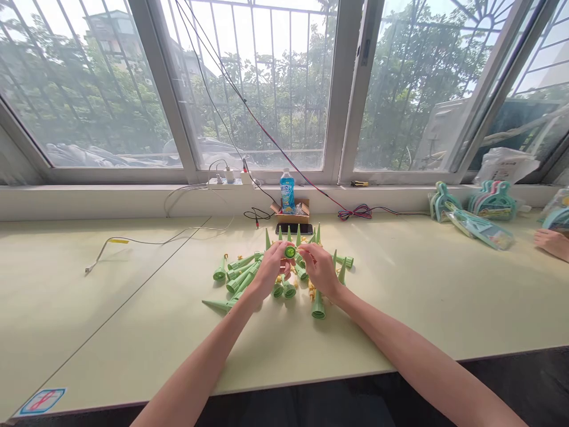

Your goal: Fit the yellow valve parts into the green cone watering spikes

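My left hand (269, 270) and my right hand (319, 270) meet over a heap of green cone-shaped plastic spikes (242, 277) on the pale table (133, 308). Both pinch one green spike (290, 252) between them, its round open end facing me. Several spikes lie flat around my hands and some stand upright behind them. Small yellow parts (311, 290) are mixed into the heap under my right hand.
A small cardboard box (293, 214) with a blue-labelled bottle (287, 190) and a dark phone (294, 228) sit behind the heap. A white cable (133, 242) trails at left. Packaged teal items (482, 204) lie at right, next to another person's hand (551, 242).
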{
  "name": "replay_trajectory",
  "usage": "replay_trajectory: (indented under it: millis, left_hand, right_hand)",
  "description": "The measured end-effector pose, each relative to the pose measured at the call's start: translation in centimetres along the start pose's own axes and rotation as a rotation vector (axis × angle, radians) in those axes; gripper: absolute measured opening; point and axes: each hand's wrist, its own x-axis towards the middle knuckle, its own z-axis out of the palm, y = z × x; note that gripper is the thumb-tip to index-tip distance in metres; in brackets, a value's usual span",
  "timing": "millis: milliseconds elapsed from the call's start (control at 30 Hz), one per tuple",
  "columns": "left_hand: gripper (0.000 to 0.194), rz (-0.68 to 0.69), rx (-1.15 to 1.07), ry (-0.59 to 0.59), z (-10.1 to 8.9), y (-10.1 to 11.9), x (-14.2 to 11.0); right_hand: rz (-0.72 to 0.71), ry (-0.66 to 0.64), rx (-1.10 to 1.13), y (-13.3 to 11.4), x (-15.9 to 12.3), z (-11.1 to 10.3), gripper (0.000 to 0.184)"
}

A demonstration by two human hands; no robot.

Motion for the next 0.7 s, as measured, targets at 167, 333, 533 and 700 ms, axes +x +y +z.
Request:
replay_trajectory:
  millis: [167,333,533,700]
  left_hand:
    - [0.031,0.006,-0.005,-0.026,0.0,-0.1,0.0]
    - [0.036,0.086,0.127,-0.017,0.2,0.2,-0.4]
    - [0.037,0.214,0.309,-0.103,0.3,0.0,-0.7]
    - [0.039,0.305,0.44,-0.095,0.1,-0.8,-0.6]
  right_hand:
    - [0.043,-0.011,0.012,-0.1,0.0,-0.1,0.03]
    - [0.138,-0.019,0.02,-0.2,0.0,-0.1,0.034]
    - [0.217,0.016,0.051,-0.3,0.0,-0.2,0.04]
    - [0.254,0.049,0.088,-0.4,0.2,-0.2,0.044]
